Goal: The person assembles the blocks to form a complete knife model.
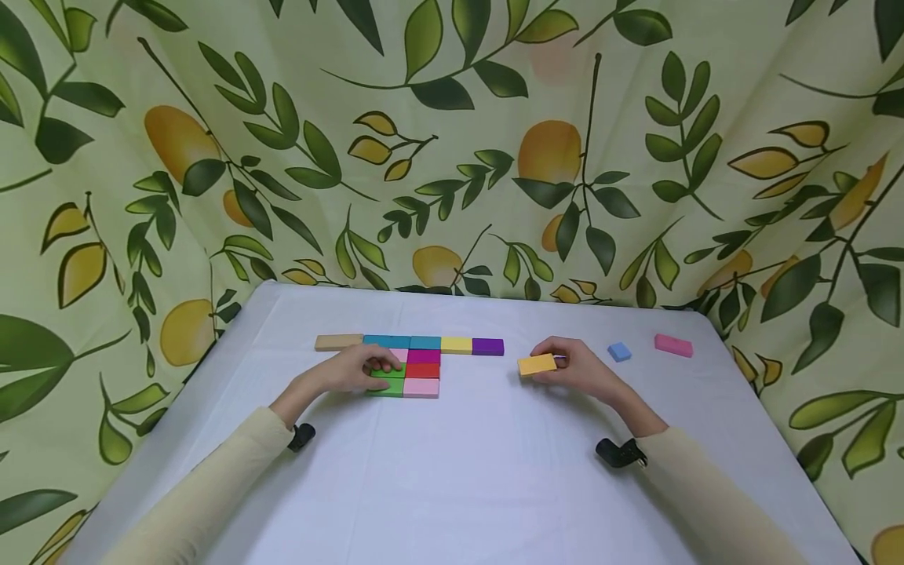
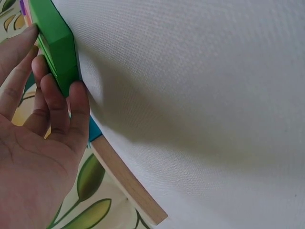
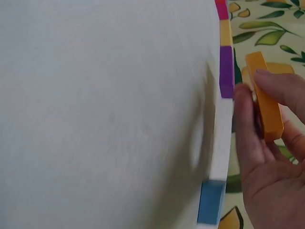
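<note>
My right hand (image 1: 581, 367) pinches an orange rectangular block (image 1: 537, 365) between thumb and fingers, right of the laid-out blocks. The right wrist view shows this orange block (image 3: 265, 98) held up near the purple block (image 3: 227, 71). My left hand (image 1: 353, 369) touches the left side of two green blocks (image 1: 388, 388) with its fingertips and thumb. These lie beside a red block (image 1: 423, 370) and a light pink block (image 1: 421, 388). Behind them are a magenta block (image 1: 424, 357) and another pink block, partly hidden by the left hand.
Along the back runs a row: a wooden block (image 1: 339, 342), two blue-teal blocks (image 1: 386, 341), a yellow block (image 1: 456, 345) and the purple one. Farther right on the white-covered table (image 1: 480, 471) lie a small blue block (image 1: 619, 352) and a pink block (image 1: 673, 345). A leaf-patterned curtain (image 1: 452, 196) hangs behind.
</note>
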`<state>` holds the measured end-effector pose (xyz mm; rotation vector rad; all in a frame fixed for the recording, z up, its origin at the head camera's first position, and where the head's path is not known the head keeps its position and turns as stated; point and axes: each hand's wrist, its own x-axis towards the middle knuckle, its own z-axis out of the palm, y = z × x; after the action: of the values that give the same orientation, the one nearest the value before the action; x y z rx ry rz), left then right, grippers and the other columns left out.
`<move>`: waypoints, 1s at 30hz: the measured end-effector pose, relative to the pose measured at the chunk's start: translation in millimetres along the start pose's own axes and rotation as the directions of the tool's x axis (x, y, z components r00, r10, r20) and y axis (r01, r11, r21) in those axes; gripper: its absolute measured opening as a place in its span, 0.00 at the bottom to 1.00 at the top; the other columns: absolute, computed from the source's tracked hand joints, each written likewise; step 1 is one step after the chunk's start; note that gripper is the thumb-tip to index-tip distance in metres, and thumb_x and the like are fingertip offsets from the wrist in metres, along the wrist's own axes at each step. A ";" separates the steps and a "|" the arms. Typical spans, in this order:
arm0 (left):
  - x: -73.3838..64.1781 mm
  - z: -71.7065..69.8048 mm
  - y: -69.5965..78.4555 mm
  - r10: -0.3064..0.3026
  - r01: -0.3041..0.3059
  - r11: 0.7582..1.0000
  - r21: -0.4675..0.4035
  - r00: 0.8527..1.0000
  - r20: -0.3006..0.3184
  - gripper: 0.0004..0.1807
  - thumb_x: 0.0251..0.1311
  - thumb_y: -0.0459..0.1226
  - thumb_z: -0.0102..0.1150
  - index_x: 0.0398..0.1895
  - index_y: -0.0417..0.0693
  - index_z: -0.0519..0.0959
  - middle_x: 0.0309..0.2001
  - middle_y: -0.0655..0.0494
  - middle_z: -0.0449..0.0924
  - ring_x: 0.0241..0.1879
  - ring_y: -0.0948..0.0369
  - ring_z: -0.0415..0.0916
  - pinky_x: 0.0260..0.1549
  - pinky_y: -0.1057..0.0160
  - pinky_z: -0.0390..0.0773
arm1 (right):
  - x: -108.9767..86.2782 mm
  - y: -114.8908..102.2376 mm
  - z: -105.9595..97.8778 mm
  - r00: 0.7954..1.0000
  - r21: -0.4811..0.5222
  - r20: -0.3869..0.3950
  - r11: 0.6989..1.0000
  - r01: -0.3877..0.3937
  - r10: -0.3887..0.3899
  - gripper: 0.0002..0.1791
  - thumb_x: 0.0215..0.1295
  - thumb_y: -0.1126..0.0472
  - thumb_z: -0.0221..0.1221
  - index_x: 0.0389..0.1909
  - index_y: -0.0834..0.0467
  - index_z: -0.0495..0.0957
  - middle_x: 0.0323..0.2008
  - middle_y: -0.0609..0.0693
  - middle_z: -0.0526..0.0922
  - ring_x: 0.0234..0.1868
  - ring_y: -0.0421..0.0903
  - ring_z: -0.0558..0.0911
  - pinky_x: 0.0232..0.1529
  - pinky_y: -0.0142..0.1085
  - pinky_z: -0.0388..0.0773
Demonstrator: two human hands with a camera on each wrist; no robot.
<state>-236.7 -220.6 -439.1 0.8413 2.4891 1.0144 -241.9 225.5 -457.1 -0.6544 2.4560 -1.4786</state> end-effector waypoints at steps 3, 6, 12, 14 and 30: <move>0.1 -0.7 0.4 0.006 -0.006 1.000 -0.003 1.000 0.002 0.15 0.61 0.29 0.70 0.51 0.40 0.83 0.41 0.53 0.78 0.43 0.53 0.72 0.43 0.59 0.77 | 10.8 -5.1 9.0 1.000 -0.065 0.004 0.998 0.008 -0.008 0.17 0.57 0.66 0.75 0.47 0.59 0.83 0.47 0.53 0.82 0.48 0.53 0.78 0.49 0.37 0.79; -0.1 -1.1 0.1 0.007 -0.007 1.000 -0.008 1.000 0.005 0.15 0.61 0.29 0.70 0.51 0.40 0.83 0.41 0.52 0.78 0.43 0.53 0.73 0.43 0.58 0.77 | 21.4 -12.0 18.0 1.000 -0.133 -0.001 0.991 0.016 -0.016 0.16 0.57 0.62 0.75 0.46 0.56 0.85 0.46 0.50 0.83 0.46 0.51 0.78 0.47 0.39 0.78; 0.3 -0.5 -1.8 0.002 -0.002 1.000 0.000 1.000 0.002 0.15 0.61 0.29 0.70 0.52 0.41 0.83 0.41 0.54 0.78 0.43 0.54 0.72 0.43 0.58 0.77 | 37.7 -24.8 32.8 1.000 -0.162 -0.015 0.987 0.018 -0.020 0.16 0.57 0.60 0.76 0.47 0.58 0.88 0.43 0.48 0.86 0.40 0.49 0.78 0.42 0.40 0.77; 0.7 -0.2 -1.8 0.003 -0.003 1.000 0.008 1.000 0.003 0.15 0.61 0.30 0.70 0.52 0.41 0.83 0.41 0.54 0.78 0.43 0.54 0.72 0.43 0.58 0.77 | 41.3 -27.3 36.5 1.000 -0.159 -0.014 0.987 0.016 -0.019 0.16 0.57 0.60 0.76 0.46 0.58 0.88 0.42 0.48 0.87 0.38 0.49 0.78 0.40 0.39 0.76; 1.1 -0.6 -0.7 0.005 -0.005 1.000 0.017 1.000 0.007 0.15 0.61 0.30 0.70 0.51 0.41 0.83 0.41 0.54 0.77 0.43 0.54 0.72 0.43 0.59 0.76 | 60.6 -35.5 65.1 0.997 -0.170 0.072 0.985 0.009 0.003 0.17 0.58 0.68 0.73 0.49 0.60 0.87 0.39 0.48 0.83 0.37 0.48 0.76 0.40 0.35 0.76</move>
<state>-238.1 -220.6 -439.3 0.8550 2.4944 0.9919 -260.5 131.5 -453.8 -0.7296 2.5461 -1.2322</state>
